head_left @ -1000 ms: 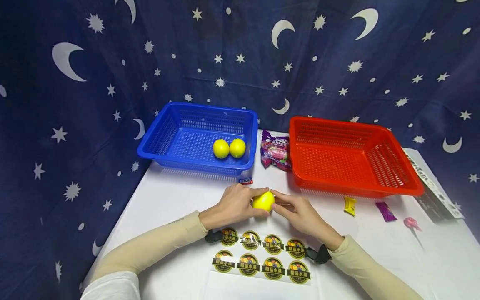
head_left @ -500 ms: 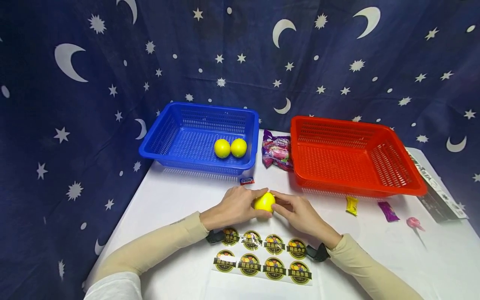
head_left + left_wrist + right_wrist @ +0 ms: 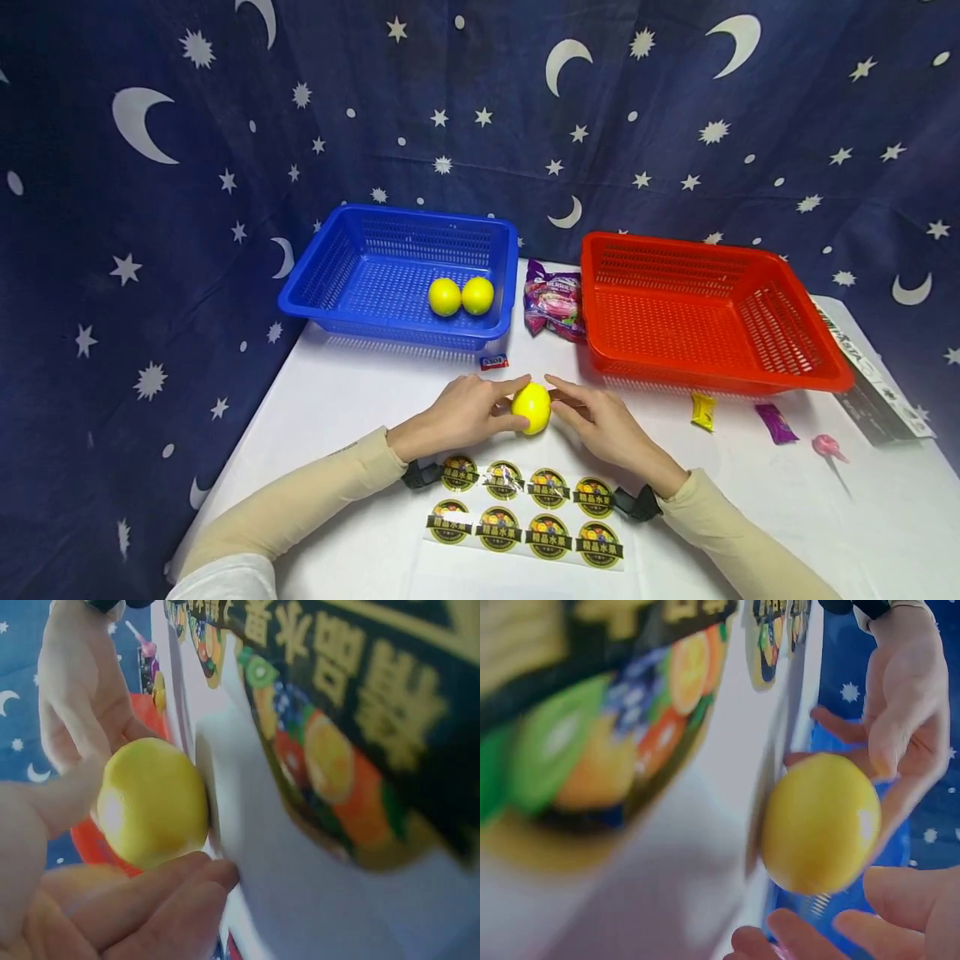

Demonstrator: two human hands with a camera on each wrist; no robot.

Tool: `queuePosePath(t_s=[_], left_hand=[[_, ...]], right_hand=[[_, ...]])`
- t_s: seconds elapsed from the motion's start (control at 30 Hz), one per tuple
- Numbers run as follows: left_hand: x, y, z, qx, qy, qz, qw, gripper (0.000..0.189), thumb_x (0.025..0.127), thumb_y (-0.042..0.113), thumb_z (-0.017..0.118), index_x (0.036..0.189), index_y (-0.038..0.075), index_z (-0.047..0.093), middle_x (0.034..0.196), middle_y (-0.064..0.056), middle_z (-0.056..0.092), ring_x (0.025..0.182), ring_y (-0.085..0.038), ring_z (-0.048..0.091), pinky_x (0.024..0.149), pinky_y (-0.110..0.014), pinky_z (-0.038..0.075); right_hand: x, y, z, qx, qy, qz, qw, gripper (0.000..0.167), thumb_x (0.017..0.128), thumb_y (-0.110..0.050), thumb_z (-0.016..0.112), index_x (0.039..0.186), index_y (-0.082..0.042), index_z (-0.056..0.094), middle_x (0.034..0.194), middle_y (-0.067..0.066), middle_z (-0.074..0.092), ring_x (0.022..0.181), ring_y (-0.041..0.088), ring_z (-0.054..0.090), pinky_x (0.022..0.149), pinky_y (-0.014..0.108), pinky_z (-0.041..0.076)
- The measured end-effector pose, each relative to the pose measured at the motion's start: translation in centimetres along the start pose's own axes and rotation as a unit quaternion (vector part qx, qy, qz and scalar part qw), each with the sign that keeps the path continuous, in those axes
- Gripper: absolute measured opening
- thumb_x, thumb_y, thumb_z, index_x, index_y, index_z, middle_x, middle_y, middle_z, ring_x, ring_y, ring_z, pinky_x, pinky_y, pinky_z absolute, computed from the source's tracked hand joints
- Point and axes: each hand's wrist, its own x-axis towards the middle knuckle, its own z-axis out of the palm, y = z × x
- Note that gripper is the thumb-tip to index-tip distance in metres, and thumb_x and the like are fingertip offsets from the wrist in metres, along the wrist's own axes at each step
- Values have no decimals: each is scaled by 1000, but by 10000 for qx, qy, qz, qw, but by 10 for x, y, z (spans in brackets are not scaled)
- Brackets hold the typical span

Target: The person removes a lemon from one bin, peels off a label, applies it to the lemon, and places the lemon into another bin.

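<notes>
A yellow lemon (image 3: 532, 408) is at the middle of the white table, just beyond a clear sheet of round fruit stickers (image 3: 498, 529). My left hand (image 3: 468, 410) curves around its left side, thumb and forefinger at the peel. On the other side, my right hand (image 3: 606, 423) has its fingers spread beside the lemon, with a small gap showing. In the right wrist view the lemon (image 3: 821, 825) sits between both hands, the right fingers (image 3: 885, 937) apart from it. The left wrist view has the left fingers (image 3: 157, 900) along the lemon (image 3: 154, 802).
A blue basket (image 3: 375, 315) with two lemons (image 3: 461, 297) stands back left, a red basket (image 3: 660, 375) back right. Between them lies a purple berry bag (image 3: 553, 300). Small wrapped sweets (image 3: 702, 412), a pink lollipop (image 3: 827, 447) and a box (image 3: 877, 383) lie to the right.
The right fingers have drawn slightly away from the lemon. The left hand has shifted a little to the left, and the lemon has turned, with more of it showing.
</notes>
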Motion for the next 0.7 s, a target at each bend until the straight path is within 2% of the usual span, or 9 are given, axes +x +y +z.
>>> queuePosePath(t_s=[0.03,0.1,0.17,0.27,0.3,0.4,0.47,0.57,0.7], left_hand=[[-3,1,0,77,-19,-103,9999,81,91,52,73,154,10,47,112,-3,80,58,-4,59,54,-22,39],[-11,3,-1,327,-41,-296,9990,89,90,57,72,156,7,42,114,-3,79,60,-7,61,54,-24,41],[-23,6,-1,660,-68,-411,9969,89,88,60,72,154,7,45,120,-4,77,71,-12,65,59,-27,47],[-42,11,4,1017,-245,-205,9943,70,88,57,74,141,13,63,117,-2,73,98,-17,66,67,-29,51],[-46,12,6,1127,-354,-51,9930,61,88,56,74,134,16,68,116,-1,71,99,-16,63,69,-28,51],[-53,14,12,1240,-630,423,9894,43,90,51,75,122,23,75,111,3,68,97,-12,56,71,-24,47],[-55,14,15,1262,-678,596,9879,37,89,47,77,118,25,77,109,5,69,95,-11,55,75,-24,47],[-54,15,16,1201,-607,659,9887,31,86,43,81,112,26,80,102,8,72,89,-8,56,76,-24,47],[-51,16,19,821,-510,579,9936,17,84,35,85,95,24,77,85,12,68,76,-4,51,68,-21,43]], right_hand=[[-5,0,-2,-68,83,-39,9999,46,100,-23,67,144,-11,60,127,11,74,108,25,75,93,48,59],[-18,-1,-8,-307,251,-128,9991,46,98,-24,70,141,-9,62,123,9,76,104,24,76,90,46,60],[-36,-3,-12,-736,398,-278,9961,43,94,-24,74,135,-10,67,120,6,76,105,22,75,90,46,60],[-63,-9,-10,-1494,292,-465,9872,39,90,-29,79,126,-17,74,121,0,75,109,20,71,92,46,57],[-71,-11,-7,-1737,196,-486,9834,37,88,-31,80,123,-20,76,122,-2,73,112,19,69,93,46,56],[-86,-13,3,-2232,-121,-523,9733,34,86,-37,81,119,-26,78,130,0,68,119,20,63,94,45,56],[-90,-12,8,-2384,-166,-554,9694,34,85,-39,82,117,-27,79,133,2,66,122,21,61,94,44,56],[-90,-11,12,-2465,-74,-601,9672,34,83,-39,84,115,-26,80,134,3,66,122,22,61,92,44,57],[-89,-11,12,-2561,-46,-629,9646,34,82,-39,84,114,-27,81,133,3,66,121,22,62,89,44,58]])
